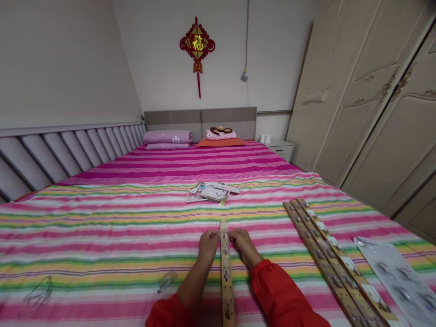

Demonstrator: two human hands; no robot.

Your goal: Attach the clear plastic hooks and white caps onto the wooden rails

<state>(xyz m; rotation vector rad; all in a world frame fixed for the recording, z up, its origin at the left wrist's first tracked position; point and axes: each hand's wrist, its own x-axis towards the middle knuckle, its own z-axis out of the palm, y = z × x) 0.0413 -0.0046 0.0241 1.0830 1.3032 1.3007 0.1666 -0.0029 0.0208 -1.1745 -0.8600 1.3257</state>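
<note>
A narrow wooden strip (226,268) with a row of small metal fittings lies lengthwise in front of me on the striped cloth. My left hand (208,247) is closed, its fingertips at the strip's left edge near the far end. Opposite it, my right hand (244,245) pinches at the right edge, level with the farthest metal fitting (224,233). What lies between the fingertips is too small to make out beyond the strip's edge. A small clear packet with metal pieces (165,282) sits left of my left forearm.
At the right lie several similar wooden strips (320,250), some with white pieces, beside a clear plastic sheet (397,272) of metal parts. Flat packaging (213,191) is piled ahead. Bent thin wire or clear plastic (38,293) lies at the left. Folded bedding (168,137) and a wardrobe (357,104) stand beyond.
</note>
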